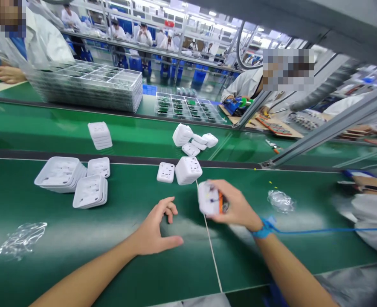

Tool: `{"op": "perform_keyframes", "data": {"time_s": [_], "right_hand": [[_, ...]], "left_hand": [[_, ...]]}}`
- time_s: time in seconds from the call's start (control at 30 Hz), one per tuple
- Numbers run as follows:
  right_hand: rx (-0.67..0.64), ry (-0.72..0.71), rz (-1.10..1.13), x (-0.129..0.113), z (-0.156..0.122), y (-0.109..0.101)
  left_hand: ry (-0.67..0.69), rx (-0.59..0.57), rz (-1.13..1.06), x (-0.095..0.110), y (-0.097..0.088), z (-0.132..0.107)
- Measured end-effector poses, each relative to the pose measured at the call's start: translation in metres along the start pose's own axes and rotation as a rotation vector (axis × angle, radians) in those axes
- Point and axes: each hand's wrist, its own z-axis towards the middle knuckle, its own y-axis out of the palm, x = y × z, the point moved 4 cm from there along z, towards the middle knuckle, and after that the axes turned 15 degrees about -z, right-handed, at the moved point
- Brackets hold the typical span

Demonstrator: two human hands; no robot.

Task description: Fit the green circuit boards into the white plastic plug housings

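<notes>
At the middle of the green bench (127,217), the head view shows the right hand (235,202) pinching a white case (207,198) between thumb and fingers, above the white line (211,247). An orange and dark part shows on its palm side; it may be wired, but motion blur prevents confirmation. The left hand (155,232) is empty, thumb and fingers spread apart, just left of the line.

Risks noted. The case is held by one hand only, toward one side; a slip would drop it on the bench and, in my judgement, could jar the orange part loose. A stack (188,170) of like cases stands just beyond it; a knock from the case or knuckles could topple the stack onto the single case (166,172) beside it. The blue strap (262,229) on the right wrist is tied to a cord (319,230) running rightward; a long reach could pull it tight and check the arm. The cord also passes near the clear plastic (281,201), which it could catch and drag.
</notes>
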Motion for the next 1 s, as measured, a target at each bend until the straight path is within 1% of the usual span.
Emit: {"op": "perform_keyframes", "data": {"time_s": [0.03,0.1,0.17,0.2,0.27,0.33,0.4,0.47,0.5,0.53,0.57,0.6,0.67,0.7,0.73,0.77,0.83,0.87,0.93,1.0], "right_hand": [[0.041,0.118,-0.063,0.03,0.007,-0.007],[0.08,0.416,-0.221,0.093,0.025,-0.011],[0.038,0.754,-0.351,0.154,0.045,-0.006],[0.032,0.827,-0.364,0.177,0.056,-0.002],[0.03,0.908,-0.367,0.212,0.079,0.006],[0.043,0.937,-0.369,0.232,0.098,0.013],[0.073,0.94,-0.397,0.237,0.111,0.019],[0.114,0.882,-0.437,0.23,0.123,0.027],[0.13,0.82,-0.453,0.224,0.129,0.031],[0.14,0.738,-0.462,0.216,0.136,0.035],[0.145,0.645,-0.463,0.207,0.144,0.038],[0.146,0.549,-0.456,0.198,0.151,0.041],[0.142,0.383,-0.431,0.181,0.166,0.043],[0.14,0.32,-0.42,0.175,0.173,0.043],[0.14,0.261,-0.406,0.169,0.18,0.042],[0.145,0.204,-0.385,0.164,0.186,0.041],[0.163,0.107,-0.33,0.157,0.194,0.04],[0.173,0.073,-0.303,0.155,0.196,0.042],[0.187,0.048,-0.26,0.153,0.197,0.049],[0.196,0.066,-0.239,0.152,0.194,0.059]], "left_hand": [[0.01,0.036,-0.027,0.0,-0.001,0.001],[0.04,0.106,-0.06,0.0,-0.003,0.003],[0.105,0.188,-0.059,0.002,-0.008,0.004],[0.153,0.233,-0.038,0.004,-0.013,0.005],[0.255,0.338,0.05,0.01,-0.026,0.01],[0.332,0.467,0.192,0.018,-0.042,0.023],[0.357,0.621,0.339,0.029,-0.059,0.047],[0.309,0.755,0.41,0.038,-0.077,0.082],[0.25,0.795,0.429,0.04,-0.086,0.103],[0.184,0.812,0.456,0.042,-0.095,0.126],[0.138,0.803,0.476,0.044,-0.104,0.149],[0.11,0.766,0.49,0.045,-0.114,0.172],[0.06,0.657,0.543,0.044,-0.137,0.213],[0.024,0.562,0.574,0.041,-0.149,0.229],[0.002,0.42,0.608,0.036,-0.159,0.244],[0.0,0.337,0.612,0.031,-0.17,0.253],[-0.003,0.234,0.603,0.02,-0.19,0.264],[0.009,0.191,0.594,0.015,-0.196,0.265],[0.047,0.126,0.577,0.004,-0.204,0.266],[0.09,0.104,0.564,-0.003,-0.206,0.265]]}}
